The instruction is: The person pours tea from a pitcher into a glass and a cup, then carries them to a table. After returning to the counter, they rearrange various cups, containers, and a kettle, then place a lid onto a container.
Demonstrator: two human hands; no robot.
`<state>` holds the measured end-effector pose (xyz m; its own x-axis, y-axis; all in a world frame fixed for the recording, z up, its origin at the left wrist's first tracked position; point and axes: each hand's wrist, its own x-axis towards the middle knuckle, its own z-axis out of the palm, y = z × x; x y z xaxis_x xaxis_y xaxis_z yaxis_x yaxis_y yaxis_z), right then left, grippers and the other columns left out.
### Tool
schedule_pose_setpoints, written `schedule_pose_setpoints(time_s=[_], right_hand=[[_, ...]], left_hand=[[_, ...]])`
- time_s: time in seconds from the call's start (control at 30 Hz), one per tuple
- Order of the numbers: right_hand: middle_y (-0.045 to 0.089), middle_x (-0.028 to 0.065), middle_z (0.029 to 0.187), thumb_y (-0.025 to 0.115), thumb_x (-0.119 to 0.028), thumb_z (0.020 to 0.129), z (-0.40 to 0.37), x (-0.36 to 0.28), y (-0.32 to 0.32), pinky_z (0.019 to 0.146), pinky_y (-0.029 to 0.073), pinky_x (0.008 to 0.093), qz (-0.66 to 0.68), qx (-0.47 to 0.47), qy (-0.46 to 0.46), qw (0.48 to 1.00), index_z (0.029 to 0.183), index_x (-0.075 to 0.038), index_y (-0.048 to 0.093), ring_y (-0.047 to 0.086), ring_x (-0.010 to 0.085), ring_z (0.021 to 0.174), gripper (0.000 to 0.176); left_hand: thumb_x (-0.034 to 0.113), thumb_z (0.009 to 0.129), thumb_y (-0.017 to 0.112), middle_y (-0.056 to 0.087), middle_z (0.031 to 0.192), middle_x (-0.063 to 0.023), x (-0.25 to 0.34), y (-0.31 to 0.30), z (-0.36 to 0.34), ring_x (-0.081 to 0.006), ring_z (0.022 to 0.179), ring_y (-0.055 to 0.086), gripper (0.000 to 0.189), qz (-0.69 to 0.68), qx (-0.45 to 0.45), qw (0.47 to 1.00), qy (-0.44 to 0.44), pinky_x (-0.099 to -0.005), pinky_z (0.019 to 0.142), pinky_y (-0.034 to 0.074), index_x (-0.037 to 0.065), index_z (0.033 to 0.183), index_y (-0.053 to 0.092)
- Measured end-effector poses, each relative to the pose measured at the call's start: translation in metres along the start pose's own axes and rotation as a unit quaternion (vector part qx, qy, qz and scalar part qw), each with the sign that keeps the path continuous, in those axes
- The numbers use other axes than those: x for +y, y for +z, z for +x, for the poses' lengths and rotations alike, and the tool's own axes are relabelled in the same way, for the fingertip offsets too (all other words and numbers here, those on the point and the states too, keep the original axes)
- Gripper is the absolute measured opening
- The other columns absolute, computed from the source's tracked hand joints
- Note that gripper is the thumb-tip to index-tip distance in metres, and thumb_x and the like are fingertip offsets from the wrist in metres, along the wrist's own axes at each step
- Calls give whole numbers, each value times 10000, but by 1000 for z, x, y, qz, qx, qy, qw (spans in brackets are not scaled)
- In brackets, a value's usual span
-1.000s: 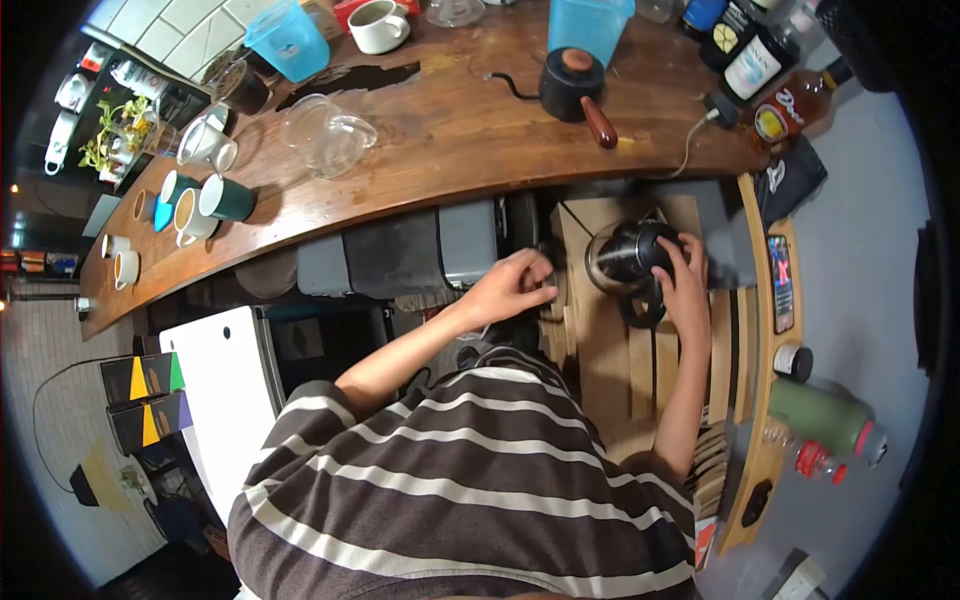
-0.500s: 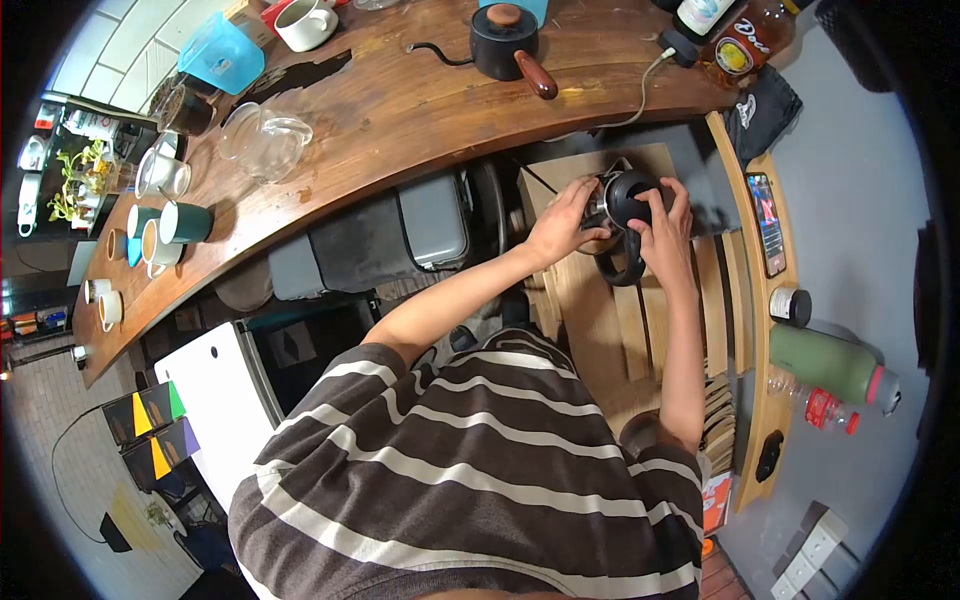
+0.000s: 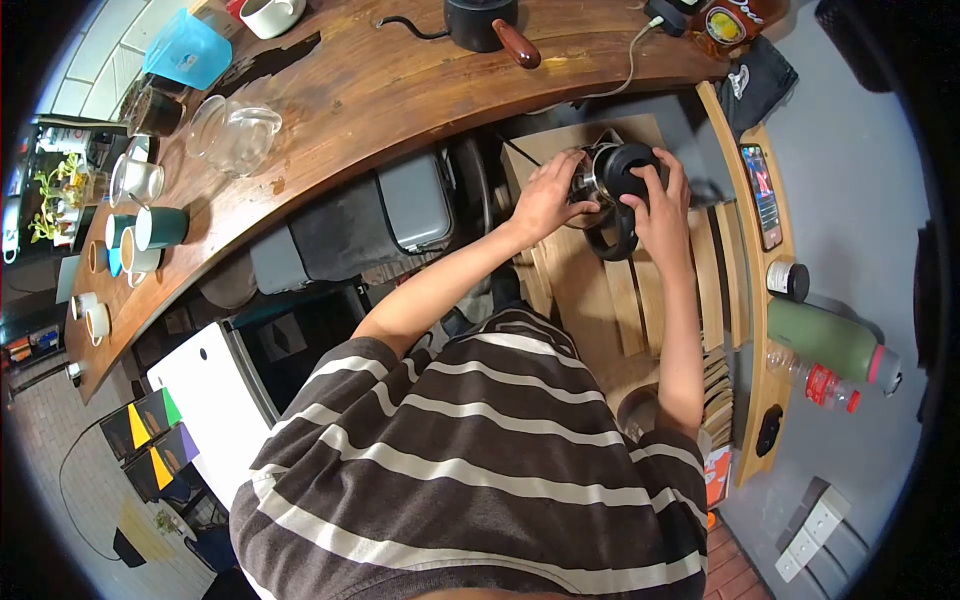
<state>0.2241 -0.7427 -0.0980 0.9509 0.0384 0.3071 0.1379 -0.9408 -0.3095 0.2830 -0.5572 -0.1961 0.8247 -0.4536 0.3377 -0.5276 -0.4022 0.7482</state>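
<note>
A glass pot (image 3: 590,178) with a metal band and a looped black handle (image 3: 618,240) stands over the wooden surface below the counter, in the upper right of the head view. My left hand (image 3: 548,198) is closed round the side of the pot, thumb toward the handle. The fingers of my right hand (image 3: 660,205) grip the round black lid (image 3: 630,168) at its right edge. That lid sits to the right of the pot's metal rim, at a slant, and covers part of the opening.
On the wooden counter (image 3: 370,95) are a gooseneck kettle (image 3: 478,22), a glass server (image 3: 240,140), a blue container (image 3: 188,48) and several cups. A phone (image 3: 762,198), a jar (image 3: 788,280) and a green bottle (image 3: 825,340) line the right ledge. A white appliance (image 3: 215,390) stands at left.
The lid has tilted and shows more to the right of the metal rim, with my right hand on it. My left hand keeps its hold. The whole view has shifted slightly.
</note>
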Motion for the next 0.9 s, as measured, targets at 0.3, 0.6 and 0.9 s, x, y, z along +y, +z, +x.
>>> schedule_pose_setpoints(time_s=[0.3, 0.6, 0.9], right_hand=[[426, 167, 1411, 744, -165, 843, -22, -5, 8, 1054, 388, 530, 7, 95, -8, 995, 1106, -50, 596, 432, 405, 1299, 323], [437, 163, 1432, 734, -135, 855, 8, 3, 8, 1077, 388, 504, 73, -23, 5, 997, 1180, -64, 566, 426, 412, 1311, 373], [545, 182, 1307, 796, -230, 797, 22, 3, 19, 1051, 417, 465, 91, -44, 28, 994, 1335, 10, 545, 501, 396, 1221, 641]], left_hand=[[440, 715, 833, 518, 1386, -146, -4, 0, 0, -374, 1252, 531, 883, 20, 12, 1000, 10, -468, 1024, 441, 36, 1401, 450], [424, 703, 840, 531, 1370, -144, -5, -1, 0, -373, 1245, 534, 881, 23, 15, 1000, 7, -469, 1016, 443, 32, 1394, 457], [374, 690, 849, 511, 1395, -138, 3, -4, -2, -361, 1262, 521, 890, 28, 3, 999, -20, -449, 1033, 437, 34, 1409, 449]])
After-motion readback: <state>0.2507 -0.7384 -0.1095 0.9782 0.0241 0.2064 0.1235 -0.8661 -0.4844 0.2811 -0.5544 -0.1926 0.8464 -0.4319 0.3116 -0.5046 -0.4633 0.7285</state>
